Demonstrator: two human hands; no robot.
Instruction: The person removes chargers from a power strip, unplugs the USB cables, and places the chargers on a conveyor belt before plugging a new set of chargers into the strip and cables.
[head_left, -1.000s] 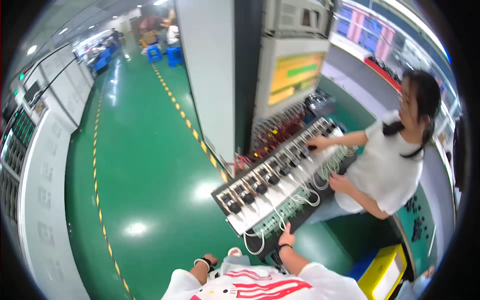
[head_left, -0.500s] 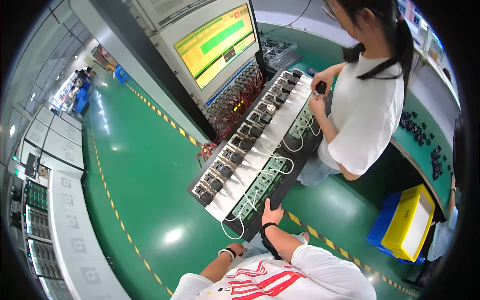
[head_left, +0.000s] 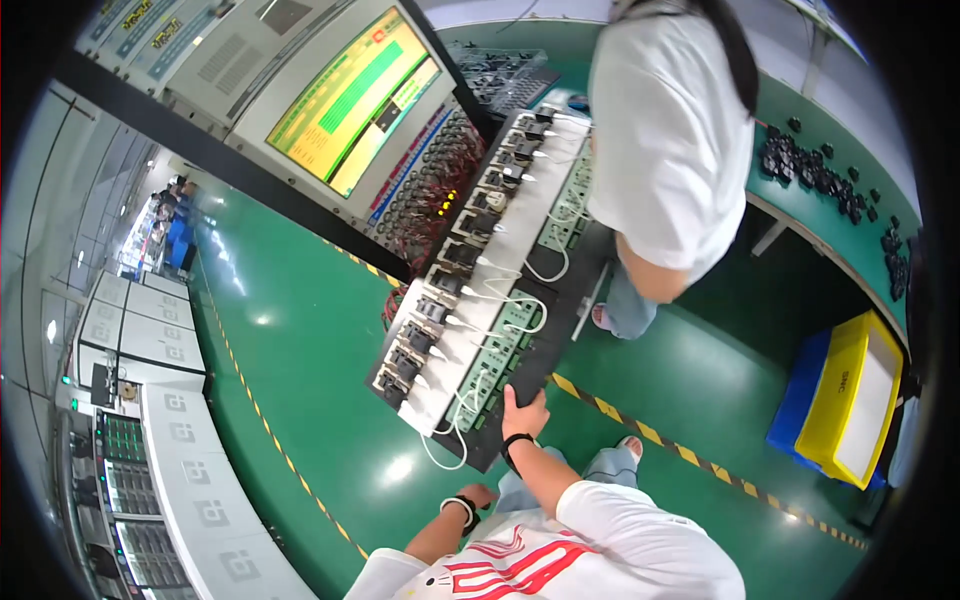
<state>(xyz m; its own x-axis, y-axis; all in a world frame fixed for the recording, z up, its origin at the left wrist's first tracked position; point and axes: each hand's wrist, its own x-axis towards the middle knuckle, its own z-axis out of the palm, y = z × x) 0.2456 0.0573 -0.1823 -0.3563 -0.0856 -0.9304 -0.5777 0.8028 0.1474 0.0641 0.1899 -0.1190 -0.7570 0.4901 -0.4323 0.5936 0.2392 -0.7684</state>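
Out of sight go the co-worker's (head_left: 655,150) hands, seen half a second ago around a small black piece; that white-shirted body covers them now, and the screen (head_left: 355,110) has slid further left in view. Right hand (head_left: 525,412): just where it was, at the near end of the long rack (head_left: 545,358), thumb up on its black edge, touching. The undersides of those fingers are hidden, so whether it grips or merely rests, can't tell. Left hand (head_left: 478,495) hangs low, near the lap and apart from the rack, fingers loosely curled; can't tell whether anything is inside.

From the right hand, the rack stretches away, up and to the right. Beside the black edge come green circuit boards (head_left: 492,360) with white cables (head_left: 545,318) looping over them; next a pale strip (head_left: 450,362), then black adapters (head_left: 460,254) lined along the far side. Past those, red wires (head_left: 410,240) bunch under the lit yellow-and-green screen. Over on the right, a yellow crate (head_left: 838,395) stands against a blue crate (head_left: 795,385), and black pieces (head_left: 815,175) lie scattered across a green table (head_left: 870,245). Far left, white cabinets (head_left: 190,480) curve along the green floor (head_left: 300,310).
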